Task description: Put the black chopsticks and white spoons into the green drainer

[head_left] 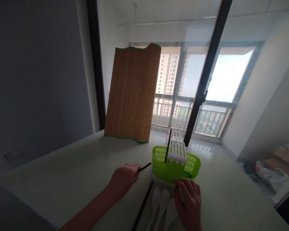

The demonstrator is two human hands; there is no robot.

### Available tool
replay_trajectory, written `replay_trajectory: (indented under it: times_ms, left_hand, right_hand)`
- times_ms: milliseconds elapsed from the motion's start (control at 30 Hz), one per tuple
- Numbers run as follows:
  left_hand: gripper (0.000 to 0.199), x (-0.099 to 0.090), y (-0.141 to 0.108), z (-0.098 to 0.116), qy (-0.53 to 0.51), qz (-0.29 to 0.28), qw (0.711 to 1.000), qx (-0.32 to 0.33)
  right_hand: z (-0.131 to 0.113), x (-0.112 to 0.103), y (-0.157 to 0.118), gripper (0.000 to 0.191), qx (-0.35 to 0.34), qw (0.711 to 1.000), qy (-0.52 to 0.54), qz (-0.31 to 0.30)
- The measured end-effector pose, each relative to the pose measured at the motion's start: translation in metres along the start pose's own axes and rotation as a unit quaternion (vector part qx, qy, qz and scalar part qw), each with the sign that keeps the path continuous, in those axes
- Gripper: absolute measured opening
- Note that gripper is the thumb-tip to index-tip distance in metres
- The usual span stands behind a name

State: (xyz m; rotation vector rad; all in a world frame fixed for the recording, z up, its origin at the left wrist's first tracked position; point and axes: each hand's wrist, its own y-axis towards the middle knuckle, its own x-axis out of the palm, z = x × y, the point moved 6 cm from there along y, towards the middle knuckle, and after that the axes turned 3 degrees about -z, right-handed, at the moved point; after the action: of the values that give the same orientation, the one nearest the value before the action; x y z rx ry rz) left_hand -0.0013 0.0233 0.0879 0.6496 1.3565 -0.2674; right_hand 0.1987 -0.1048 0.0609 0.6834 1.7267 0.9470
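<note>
A green basket [174,171] with a white slotted middle piece [177,151] stands on the white table, one black chopstick [168,146] upright in its left part. To its left, my left hand [127,175] is closed on a black chopstick [144,167] whose end points at the basket. At the basket's front right is my right hand [188,197], fingers bent and thumb near the forefinger; whether anything is between them is hidden. Below the basket lie another black chopstick [143,205] and several white spoons [162,200], partly beside my right hand.
A bamboo mat [133,93] with green edging stands upright at the table's [91,160] back edge. Behind are a glass door with a dark frame [198,102] and a balcony. Cardboard boxes [285,157] and plastic bags [267,175] lie on the floor at right.
</note>
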Motion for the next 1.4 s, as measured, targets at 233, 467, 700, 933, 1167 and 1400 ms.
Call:
replay_trajectory:
  times_ms: [233, 467, 700, 933, 1167, 1400]
  left_hand:
    - [0.026, -0.052, -0.006, -0.02, -0.34, 0.103, 0.935, -0.011]
    - [0.023, -0.041, -0.009, -0.02, -0.432, 0.1, 0.896, -0.018]
    - [0.026, -0.07, 0.013, -0.027, -0.477, 0.195, 0.857, -0.005]
    - [0.029, -0.111, 0.091, -0.001, -0.545, 0.273, 0.788, 0.088]
    - [0.02, -0.054, 0.155, 0.022, -0.465, 0.183, 0.864, 0.059]
    - [0.021, -0.006, 0.164, 0.039, -0.406, 0.125, 0.904, 0.045]
  right_hand:
    - [-0.001, 0.002, -0.002, 0.017, -0.012, 1.0, -0.008, -0.005]
    - [0.0, 0.004, -0.002, 0.017, -0.017, 1.0, -0.011, -0.007]
    - [0.002, 0.004, -0.002, 0.015, -0.045, 0.999, -0.023, 0.009]
    - [0.007, 0.005, -0.004, 0.015, -0.066, 0.997, -0.04, 0.026]
    - [0.012, 0.005, -0.004, 0.016, -0.071, 0.996, -0.05, 0.032]
    - [0.012, 0.006, -0.003, 0.018, -0.077, 0.995, -0.061, 0.036]
